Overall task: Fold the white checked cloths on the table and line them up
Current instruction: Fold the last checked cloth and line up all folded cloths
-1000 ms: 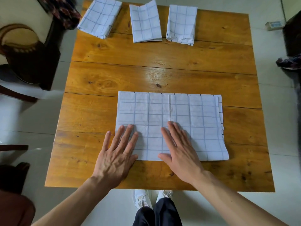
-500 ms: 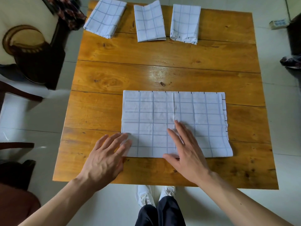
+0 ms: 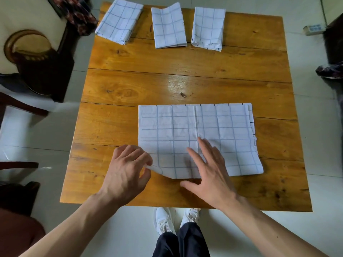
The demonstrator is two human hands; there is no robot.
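Observation:
A white checked cloth [image 3: 219,130], folded into a wide rectangle, lies on the near half of the wooden table [image 3: 185,80]. My left hand [image 3: 128,171] pinches its near left corner, which is lifted and curled off the wood. My right hand [image 3: 209,169] lies flat with straight fingers on the cloth's near middle. Three folded checked cloths sit in a row along the far edge: one at the left [image 3: 119,20], tilted and overhanging the corner, one in the middle [image 3: 168,26], one at the right [image 3: 207,28].
A dark wooden chair with a cream cushion [image 3: 27,49] stands left of the table, a patterned fabric [image 3: 78,13] draped on it. Dark furniture [image 3: 334,43] stands at the right. A small box [image 3: 313,29] lies on the tiled floor. My white shoes [image 3: 176,219] show below the table's near edge.
My left hand slid off the cloth to its near left corner, curled its fingers and raised that corner. My right hand stayed flat on the cloth.

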